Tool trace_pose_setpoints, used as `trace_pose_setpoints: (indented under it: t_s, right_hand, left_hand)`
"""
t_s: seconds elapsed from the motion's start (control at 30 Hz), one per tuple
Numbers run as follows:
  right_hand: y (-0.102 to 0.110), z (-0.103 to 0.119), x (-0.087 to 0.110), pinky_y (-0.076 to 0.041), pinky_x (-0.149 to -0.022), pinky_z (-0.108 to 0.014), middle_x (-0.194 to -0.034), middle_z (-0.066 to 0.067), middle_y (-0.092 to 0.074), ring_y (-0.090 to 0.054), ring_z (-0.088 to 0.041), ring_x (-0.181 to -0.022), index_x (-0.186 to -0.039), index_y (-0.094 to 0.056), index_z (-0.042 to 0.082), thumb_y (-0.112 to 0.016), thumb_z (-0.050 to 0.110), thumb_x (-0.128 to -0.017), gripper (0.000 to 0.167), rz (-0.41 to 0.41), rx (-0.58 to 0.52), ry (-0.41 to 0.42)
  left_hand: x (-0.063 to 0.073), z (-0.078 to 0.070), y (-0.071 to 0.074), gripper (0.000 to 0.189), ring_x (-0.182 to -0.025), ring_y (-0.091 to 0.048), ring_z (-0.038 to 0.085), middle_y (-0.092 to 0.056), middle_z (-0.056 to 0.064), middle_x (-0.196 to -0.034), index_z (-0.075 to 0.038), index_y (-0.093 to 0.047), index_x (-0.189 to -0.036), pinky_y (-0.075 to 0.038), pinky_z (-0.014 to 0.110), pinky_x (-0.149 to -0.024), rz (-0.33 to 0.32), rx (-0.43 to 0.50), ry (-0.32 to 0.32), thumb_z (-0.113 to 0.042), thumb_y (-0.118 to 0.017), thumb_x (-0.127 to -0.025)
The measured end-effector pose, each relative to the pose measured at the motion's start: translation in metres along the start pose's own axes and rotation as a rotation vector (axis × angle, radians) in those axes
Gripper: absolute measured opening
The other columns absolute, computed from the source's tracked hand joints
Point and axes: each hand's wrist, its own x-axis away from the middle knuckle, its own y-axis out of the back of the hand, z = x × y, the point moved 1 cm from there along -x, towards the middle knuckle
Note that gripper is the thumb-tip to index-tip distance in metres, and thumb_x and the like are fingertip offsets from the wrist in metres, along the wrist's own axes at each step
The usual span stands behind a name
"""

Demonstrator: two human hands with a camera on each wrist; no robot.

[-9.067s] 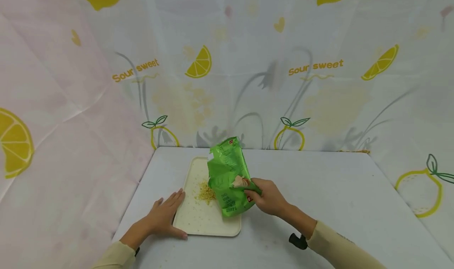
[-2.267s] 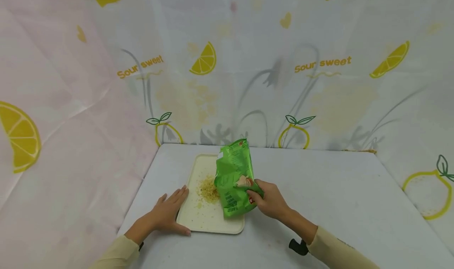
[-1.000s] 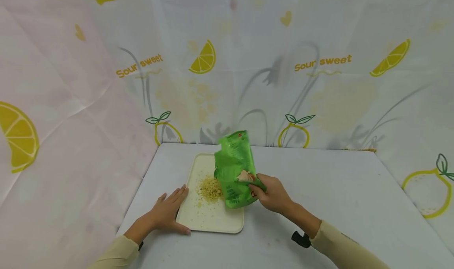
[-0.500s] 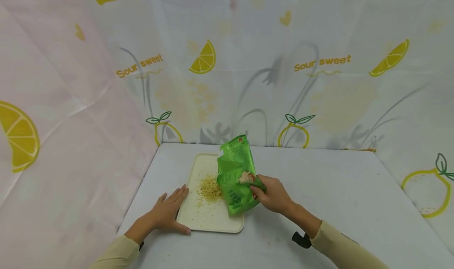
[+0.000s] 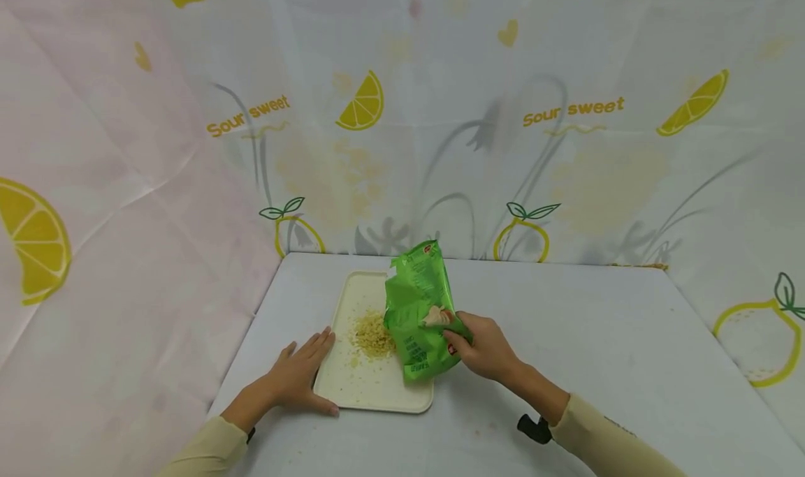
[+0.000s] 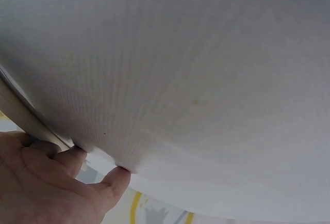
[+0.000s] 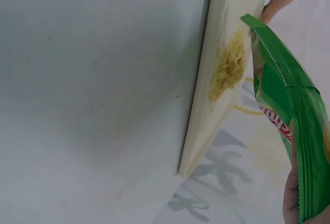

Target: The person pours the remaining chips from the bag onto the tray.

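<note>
My right hand (image 5: pixel 481 344) grips the lower right side of a torn green snack bag (image 5: pixel 418 302), thumb on its front. The bag is tilted over the right half of a cream rectangular tray (image 5: pixel 371 393), its torn side facing left. Yellow crumbs (image 5: pixel 372 336) lie heaped mid-tray, partly hidden behind the bag; in the right wrist view the heap (image 7: pixel 228 69) shows beside the bag (image 7: pixel 294 90). Fingers spread, my left hand (image 5: pixel 295 376) rests against the tray's left edge, with its thumb along the near corner. In the left wrist view its fingertips (image 6: pixel 121 172) touch the white cloth.
The tray stands on a white-covered table (image 5: pixel 566 344). Behind it hangs a lemon-print curtain (image 5: pixel 453 149), and a pinkish curtain (image 5: pixel 144 253) closes off the left side. A black wrist strap piece (image 5: pixel 533 428) hangs under my right forearm.
Over the past several seconds the crumb heap has grown. The bag was raised a little one second ago, then came down again and tilted. My left hand has stayed at the tray's edge.
</note>
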Motion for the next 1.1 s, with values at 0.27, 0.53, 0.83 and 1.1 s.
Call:
trace_pose_setpoints:
  t_s: [0.27,0.53,0.83,1.1]
  right_hand:
    - [0.0009,0.0002,0.0003,-0.037,-0.046,-0.017,-0.065,0.009,-0.054,-0.040,0.004,-0.054,-0.093,-0.066,0.006,-0.069,0.007,-0.091,0.004,-0.029,0.002,0.012]
    - [0.0010,0.0041,-0.0056,-0.034,-0.045,-0.017,-0.062,0.009,-0.049,-0.037,0.004,-0.053,-0.085,-0.061,0.010,-0.069,0.005,-0.091,0.010,-0.057,0.023,0.032]
    - [0.0000,0.0038,-0.0031,-0.033,-0.045,-0.018,-0.060,0.011,-0.044,-0.036,0.004,-0.051,-0.082,-0.058,0.011,-0.068,0.007,-0.092,0.015,0.018,0.022,-0.026]
    - [0.0007,0.0040,-0.0063,-0.035,-0.044,-0.018,-0.062,0.009,-0.050,-0.038,0.004,-0.051,-0.087,-0.063,0.009,-0.069,0.005,-0.090,0.009,-0.072,0.005,0.015]
  left_hand:
    - [-0.0002,0.0003,-0.0008,0.140,-0.149,-0.023,0.041,-0.016,0.018,-0.165,0.000,-0.018,-0.157,-0.019,0.073,-0.109,0.011,0.001,0.004,-0.084,-0.071,-0.059]
    - [-0.0007,0.0012,-0.0002,0.140,-0.150,-0.022,0.040,-0.015,0.018,-0.165,0.000,-0.017,-0.157,-0.019,0.073,-0.109,0.016,0.000,0.006,-0.083,-0.071,-0.059]
    - [-0.0003,-0.0011,-0.0004,0.139,-0.149,-0.023,0.040,-0.017,0.018,-0.165,0.000,-0.018,-0.157,-0.020,0.073,-0.109,0.018,0.002,0.006,-0.083,-0.072,-0.058]
    - [-0.0012,0.0019,0.0005,0.139,-0.150,-0.022,0.040,-0.016,0.017,-0.165,-0.001,-0.017,-0.157,-0.019,0.073,-0.109,0.020,0.005,0.004,-0.083,-0.071,-0.059]
